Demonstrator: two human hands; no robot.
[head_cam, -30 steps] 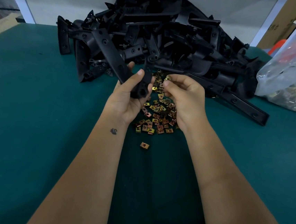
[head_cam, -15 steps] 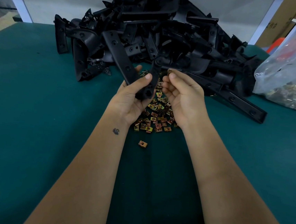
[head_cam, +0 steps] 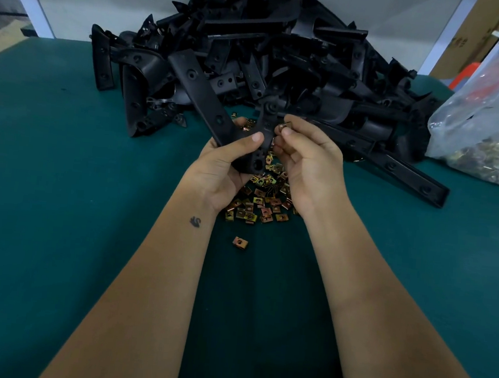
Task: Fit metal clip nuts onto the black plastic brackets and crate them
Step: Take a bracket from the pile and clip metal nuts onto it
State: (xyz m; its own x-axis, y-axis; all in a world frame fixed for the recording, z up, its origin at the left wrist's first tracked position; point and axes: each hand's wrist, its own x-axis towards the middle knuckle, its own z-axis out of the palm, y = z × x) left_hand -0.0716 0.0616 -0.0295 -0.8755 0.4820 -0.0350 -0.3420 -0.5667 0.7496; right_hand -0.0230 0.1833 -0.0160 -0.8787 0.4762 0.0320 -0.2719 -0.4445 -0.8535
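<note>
From the head camera, the left hand (head_cam: 226, 168) grips a black bracket (head_cam: 215, 115), thumb curled across its face and the other fingers wrapped behind, with the bracket's longer arm slanting up and away to the left. The right hand (head_cam: 308, 164) pinches a single clip nut (head_cam: 281, 128) between thumb and forefinger, just beside the bracket's upright tab; whether the nut already touches the plastic cannot be told. Loose clip nuts (head_cam: 260, 202) lie scattered on the green table (head_cam: 58, 201) directly under both hands, one stray nut (head_cam: 240, 242) a little nearer the person. The pile of brackets (head_cam: 255, 52) waits behind, and a clear bag of nuts (head_cam: 487, 141) sits at far right.

To seat the nut well, the person should probably hold the bracket steady, square the nut's open mouth to the tab edge, and push straight on until its hole lines up (a skewed start would likely jam or slip). No crate is in view.
</note>
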